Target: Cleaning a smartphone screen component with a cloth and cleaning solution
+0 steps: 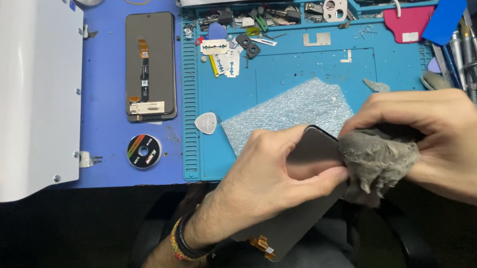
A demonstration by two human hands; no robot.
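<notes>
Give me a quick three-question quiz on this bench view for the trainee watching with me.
1. True or false: the left hand grips the dark phone screen panel by its edge.
2. What does the right hand press against that panel? A) a razor blade B) a grey cloth wad C) a white pick
3. Where does the second screen panel, the one with its flex cable up, lie: on the teal repair mat or left of it?

Key:
1. True.
2. B, the grey cloth wad. The white pick lies untouched on the mat.
3. Left of it, on the blue surface.
</notes>
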